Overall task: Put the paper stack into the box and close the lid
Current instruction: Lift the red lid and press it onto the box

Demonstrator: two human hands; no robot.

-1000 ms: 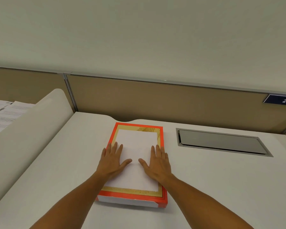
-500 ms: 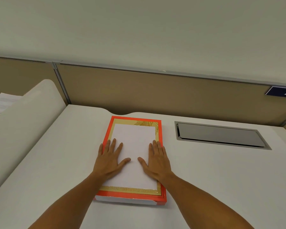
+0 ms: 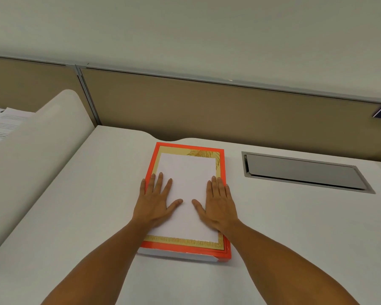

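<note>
A flat orange box (image 3: 226, 253) with a gold-bordered white top lies in the middle of the white table (image 3: 75, 216). Its lid (image 3: 187, 172) is down on it. My left hand (image 3: 156, 200) rests flat on the lid's left side, fingers spread and reaching over the orange edge. My right hand (image 3: 219, 203) lies flat on the lid's right side, fingers together along the right border. Neither hand grips anything. No paper stack shows; the box's inside is hidden.
A grey metal cable hatch (image 3: 304, 171) is set into the table right of the box. A large white paper roll (image 3: 31, 155) runs along the left. Printed sheets (image 3: 0, 126) lie at far left. A tan partition (image 3: 207, 106) backs the table.
Both hands have slid apart on the lid, the left toward its left edge and the right toward its right edge. The box has stayed in place.
</note>
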